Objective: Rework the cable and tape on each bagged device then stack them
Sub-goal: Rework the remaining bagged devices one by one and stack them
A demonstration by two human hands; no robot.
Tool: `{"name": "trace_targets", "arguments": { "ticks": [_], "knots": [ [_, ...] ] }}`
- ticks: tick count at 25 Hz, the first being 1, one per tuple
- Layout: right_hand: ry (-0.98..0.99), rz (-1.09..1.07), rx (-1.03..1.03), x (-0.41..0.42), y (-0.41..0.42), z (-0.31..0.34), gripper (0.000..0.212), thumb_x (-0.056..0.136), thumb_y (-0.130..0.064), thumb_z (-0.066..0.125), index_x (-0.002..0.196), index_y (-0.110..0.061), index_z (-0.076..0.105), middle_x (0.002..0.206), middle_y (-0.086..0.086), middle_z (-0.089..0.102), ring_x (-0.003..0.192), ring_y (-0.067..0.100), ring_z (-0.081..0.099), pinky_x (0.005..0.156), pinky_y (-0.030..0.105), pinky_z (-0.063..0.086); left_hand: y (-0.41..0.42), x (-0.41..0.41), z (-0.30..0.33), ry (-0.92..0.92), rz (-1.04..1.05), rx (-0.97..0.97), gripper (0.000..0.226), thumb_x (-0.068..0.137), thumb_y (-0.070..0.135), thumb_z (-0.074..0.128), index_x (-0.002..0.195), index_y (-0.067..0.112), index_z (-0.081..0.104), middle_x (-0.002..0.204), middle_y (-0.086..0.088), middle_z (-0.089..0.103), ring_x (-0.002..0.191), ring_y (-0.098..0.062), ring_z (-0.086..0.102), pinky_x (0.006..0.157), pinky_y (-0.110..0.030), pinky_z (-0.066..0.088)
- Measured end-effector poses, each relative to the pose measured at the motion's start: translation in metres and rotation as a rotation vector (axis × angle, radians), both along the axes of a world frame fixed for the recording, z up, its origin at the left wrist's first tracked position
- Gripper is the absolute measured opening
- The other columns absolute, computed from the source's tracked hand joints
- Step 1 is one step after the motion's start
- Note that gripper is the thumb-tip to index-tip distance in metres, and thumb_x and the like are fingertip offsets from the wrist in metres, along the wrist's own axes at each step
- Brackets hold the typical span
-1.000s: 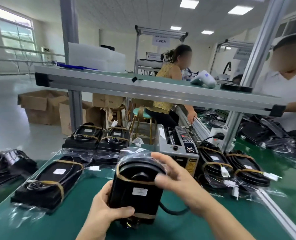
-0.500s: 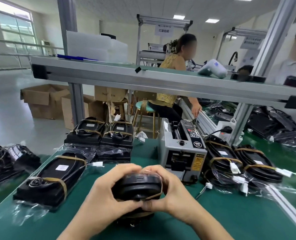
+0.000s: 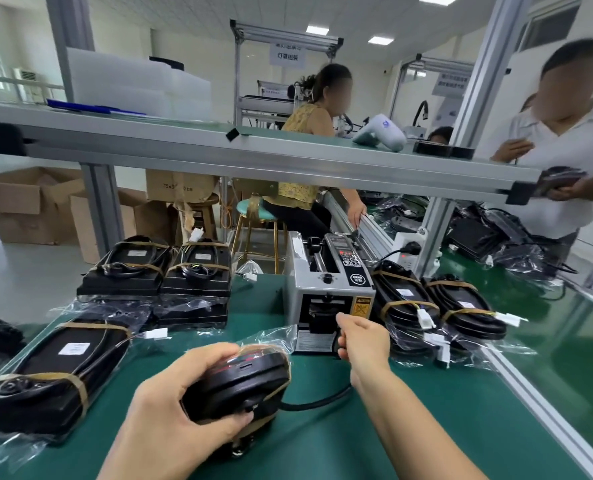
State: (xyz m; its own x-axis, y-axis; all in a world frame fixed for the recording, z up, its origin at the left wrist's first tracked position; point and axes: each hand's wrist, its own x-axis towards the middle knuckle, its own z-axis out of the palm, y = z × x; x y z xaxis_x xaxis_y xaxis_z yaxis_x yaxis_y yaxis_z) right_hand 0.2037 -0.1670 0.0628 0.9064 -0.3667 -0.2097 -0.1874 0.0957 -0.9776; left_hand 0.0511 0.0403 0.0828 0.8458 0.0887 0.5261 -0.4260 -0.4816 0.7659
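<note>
The left hand (image 3: 170, 407) grips a black oval device in a clear plastic bag (image 3: 239, 386), fingers curled over its top and thumb under its near edge, holding it on end on the green table (image 3: 426, 427). Brown tape bands (image 3: 270, 393) cross the device, and a black cable (image 3: 319, 401) runs from its underside to the right across the table. The right hand (image 3: 364, 341) is well apart from the left, reaching forward with curled fingers at the outlet of the grey tape dispenser machine (image 3: 329, 289); whether it pinches a tape strip cannot be told. To the left lies another bagged black device bound with brown tape (image 3: 56, 368); behind it stand two stacks of bagged devices (image 3: 160, 271) side by side. Right of the dispenser lie two more taped devices (image 3: 437, 306) with white connectors. An aluminium shelf rail (image 3: 253, 157) spans the scene above the table. Beyond it, a seated person (image 3: 308, 161) and a standing person in white (image 3: 565, 161).
</note>
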Motion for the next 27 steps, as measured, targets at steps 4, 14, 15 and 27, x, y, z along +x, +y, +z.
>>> {"name": "trace_targets", "arguments": {
  "ticks": [4,14,15,27],
  "knots": [
    [0.014,-0.036,-0.058,0.009,0.013,0.002,0.011,0.085,-0.016,0.07,0.075,-0.016,0.069,0.051,0.001,0.052,0.043,0.015,0.041,0.05,0.029,0.041,-0.012,-0.006,-0.005,-0.143,0.114,0.053,0.057,0.045,0.022,0.082,0.099,0.036,0.07,0.092,0.017,0.07,0.083,-0.001,0.066,0.079,-0.005,0.046],
    [0.116,-0.158,0.102,0.02,0.026,0.011,0.019,0.081,-0.011,0.071,0.068,-0.013,0.058,0.063,0.002,0.045,0.052,0.016,0.034,0.048,0.026,0.029,-0.018,0.001,-0.008,-0.136,0.239,0.049,0.066,0.048,0.022,0.081,0.107,0.04,0.06,0.095,0.025,0.066,0.087,0.004,0.059,0.083,-0.002,0.039],
    [0.104,-0.097,0.114,0.01,0.027,0.017,0.019,0.083,-0.013,0.07,0.068,-0.015,0.057,0.062,0.0,0.044,0.051,0.015,0.032,0.048,0.025,0.028,-0.017,0.002,-0.009,-0.119,0.248,0.036,0.071,0.048,0.018,0.086,0.108,0.041,0.058,0.095,0.026,0.066,0.087,0.004,0.06,0.082,-0.002,0.039],
    [-0.318,0.606,0.171,-0.118,0.045,0.044,0.014,0.076,-0.016,0.072,0.062,-0.016,0.072,0.12,-0.011,0.061,0.106,-0.009,0.057,0.08,0.008,0.04,-0.03,0.002,-0.017,-0.114,0.372,-0.028,0.064,0.053,0.009,0.089,0.107,0.035,0.066,0.097,0.018,0.068,0.087,-0.004,0.063,0.081,-0.02,0.047]
  ]
}}
